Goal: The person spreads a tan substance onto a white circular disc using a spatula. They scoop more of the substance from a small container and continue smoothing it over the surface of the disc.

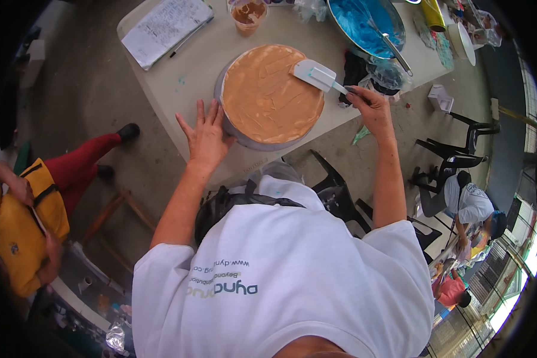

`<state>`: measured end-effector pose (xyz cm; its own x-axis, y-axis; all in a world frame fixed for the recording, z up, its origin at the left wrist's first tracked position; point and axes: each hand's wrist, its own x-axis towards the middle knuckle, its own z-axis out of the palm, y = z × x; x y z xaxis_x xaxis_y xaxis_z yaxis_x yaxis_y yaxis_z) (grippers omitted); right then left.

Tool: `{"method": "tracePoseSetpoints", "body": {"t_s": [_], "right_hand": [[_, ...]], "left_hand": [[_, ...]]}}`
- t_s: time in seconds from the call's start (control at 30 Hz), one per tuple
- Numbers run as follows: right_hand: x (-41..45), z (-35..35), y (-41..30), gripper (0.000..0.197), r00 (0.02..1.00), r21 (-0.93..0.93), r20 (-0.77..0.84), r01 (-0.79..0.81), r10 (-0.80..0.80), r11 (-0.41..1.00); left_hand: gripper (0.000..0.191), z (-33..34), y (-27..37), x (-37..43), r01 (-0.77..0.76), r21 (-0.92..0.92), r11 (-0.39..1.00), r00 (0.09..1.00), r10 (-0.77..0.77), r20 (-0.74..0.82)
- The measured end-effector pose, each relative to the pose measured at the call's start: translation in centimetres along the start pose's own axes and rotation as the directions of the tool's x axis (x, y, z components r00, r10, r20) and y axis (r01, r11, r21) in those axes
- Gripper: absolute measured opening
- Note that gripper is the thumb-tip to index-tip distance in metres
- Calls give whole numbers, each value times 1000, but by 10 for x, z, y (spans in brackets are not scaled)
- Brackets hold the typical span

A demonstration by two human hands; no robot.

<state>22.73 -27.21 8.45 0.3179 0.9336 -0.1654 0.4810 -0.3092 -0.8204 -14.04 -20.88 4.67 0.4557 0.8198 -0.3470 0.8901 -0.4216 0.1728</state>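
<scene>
A round cake [270,96] with a caramel-brown spread on top stands near the table's front edge, on a pale grey round base. My right hand [369,105] holds the handle of a white spatula [314,75], whose flat blade lies over the right edge of the cake's top. My left hand [208,132] has its fingers spread and rests at the left side of the round base. Beyond the cake stands a clear plastic cup [249,17] with brown spread in it. A metal bowl [402,27] of blue cream, with a wire whisk [391,47] in it, is at the back right.
An open notebook [168,29] with handwriting and a pen [191,36] lie on the white table [161,94]. Plastic bags [387,74] lie beside the bowl. Black plastic chairs [333,188] are behind and right. A person in yellow [24,223] is at the left; others are far right.
</scene>
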Motion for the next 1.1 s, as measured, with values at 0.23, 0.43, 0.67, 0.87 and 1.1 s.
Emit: {"method": "tracePoseSetpoints", "body": {"t_s": [0.23, 0.43, 0.67, 0.87, 1.1], "right_hand": [[-34, 28, -47, 27, 998, 93, -23, -58, 60, 994], [-34, 62, -95, 27, 992, -44, 84, 96, -92, 994], [-27, 53, -73, 24, 995, -140, -30, 89, -94, 986], [-67, 7, -11, 25, 986, -67, -121, -126, 117, 990], [-33, -4, -25, 24, 992, 42, -22, -122, 123, 992]], "left_hand": [[82, 4, -3, 1, -12, 28, 1000, 1000, 13, -8], [83, 0, -1, 1, -19, 45, 999, 1000, 19, -3], [86, -2, 0, 2, -17, 49, 999, 1000, 15, 22], [87, -2, 1, 1, -4, 47, 999, 1000, 3, 27], [90, 2, -1, 1, 9, 52, 999, 999, -12, 52]]}}
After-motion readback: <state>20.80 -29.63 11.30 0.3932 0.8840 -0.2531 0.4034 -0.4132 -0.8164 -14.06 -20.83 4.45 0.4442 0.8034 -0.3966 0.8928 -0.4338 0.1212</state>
